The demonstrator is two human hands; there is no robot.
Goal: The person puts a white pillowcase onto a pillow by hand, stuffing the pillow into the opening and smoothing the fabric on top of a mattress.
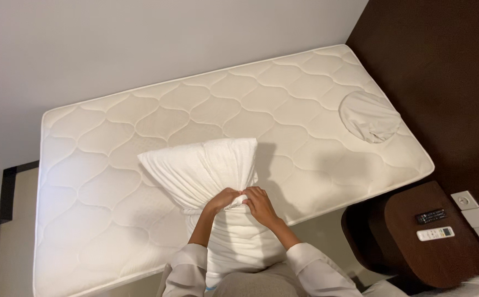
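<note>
Both hands, left hand [221,199] and right hand [259,202], closed tight, pinching pillow [206,170] at middle; bare quilted mattress [113,181] beneath; crumpled white cloth [369,116] at two o'clock.

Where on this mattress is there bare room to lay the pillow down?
The quilted white mattress is bare left of the white pillow, and between it and the round white cloth bundle. Both hands, left and right, crowd the near edge.
</note>
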